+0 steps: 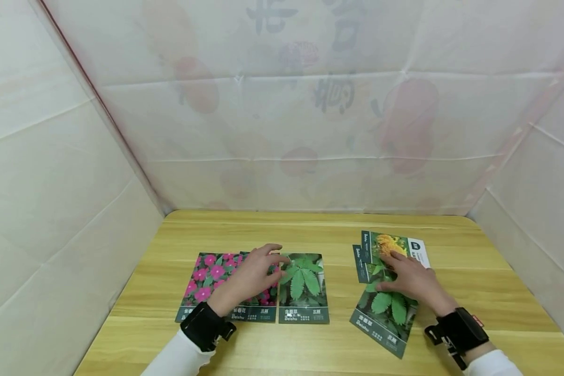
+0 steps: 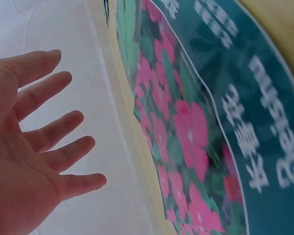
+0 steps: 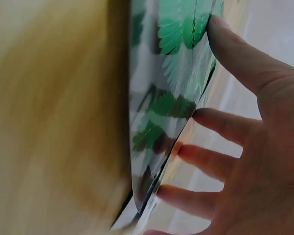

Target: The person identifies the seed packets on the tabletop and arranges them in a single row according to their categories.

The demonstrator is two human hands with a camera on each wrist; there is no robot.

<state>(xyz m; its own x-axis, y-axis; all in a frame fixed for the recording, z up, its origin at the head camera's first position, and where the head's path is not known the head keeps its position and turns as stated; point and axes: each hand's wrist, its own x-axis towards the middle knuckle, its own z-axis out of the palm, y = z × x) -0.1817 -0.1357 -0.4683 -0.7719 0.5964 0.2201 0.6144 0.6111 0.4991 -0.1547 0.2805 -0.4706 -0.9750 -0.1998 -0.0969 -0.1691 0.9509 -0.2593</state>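
1. Sleeves sit nearest in the head view. Left hand spreads over pink packets beside a leaf packet; splayed right hand covers overlapping right-side packets on the desk, apparently steadying them.
2. Left wrist view: fingers grip nothing, a gap unclear from above.
3. Right wrist view: spread fingertips seem to meet one packet's edge, hidden overhead.
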